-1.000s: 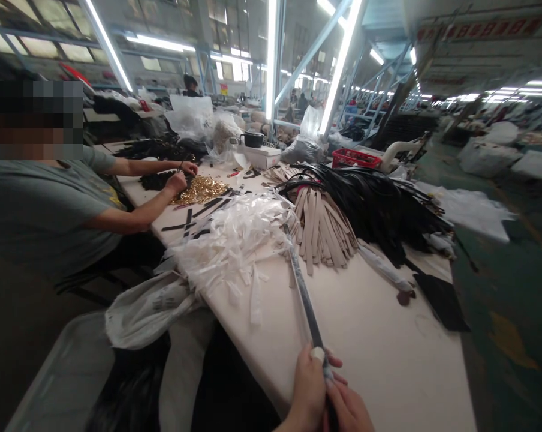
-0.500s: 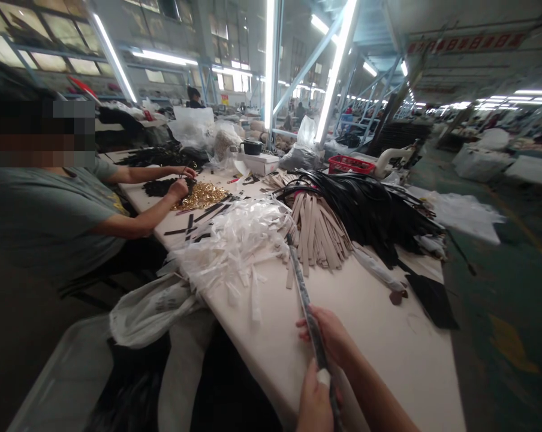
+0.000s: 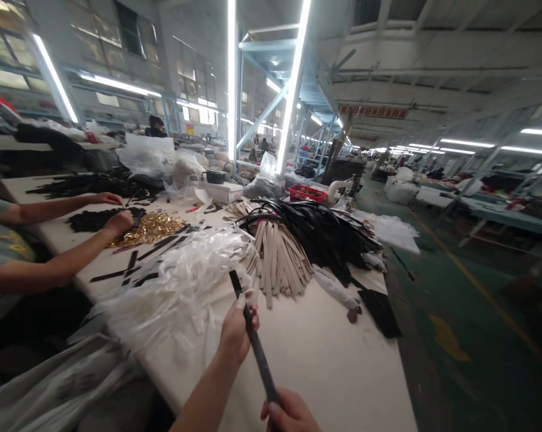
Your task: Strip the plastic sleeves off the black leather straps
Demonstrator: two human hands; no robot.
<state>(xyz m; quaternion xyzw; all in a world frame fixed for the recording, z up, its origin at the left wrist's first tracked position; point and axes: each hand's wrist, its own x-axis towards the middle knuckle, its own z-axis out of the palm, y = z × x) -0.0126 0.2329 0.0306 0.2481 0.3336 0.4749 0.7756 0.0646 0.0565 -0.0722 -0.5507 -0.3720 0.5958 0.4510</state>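
Note:
A long black strap [image 3: 262,363] runs slantwise over the table in front of me. My left hand [image 3: 235,330] is closed around it near its far end, thumb pressed on top, and a short tip sticks out beyond the fingers. Nearer to me, my right hand [image 3: 289,411] grips the same strap at the bottom of the view, partly cut off by the frame's edge. Just past my left hand lie a heap of white film strips [image 3: 185,276] and a fan of beige straps [image 3: 275,258].
A pile of black straps [image 3: 320,234] covers the table's [image 3: 334,372] back right, near a black flat piece [image 3: 379,312] and a red basket [image 3: 307,192]. At left, a co-worker's hands [image 3: 118,222] are by gold metal pieces [image 3: 158,227]. A plastic bag [image 3: 59,378] hangs at the near-left edge.
My left hand has moved up the strap to its far end, while my right hand has come back to the near part. The view has turned right and tilted up.

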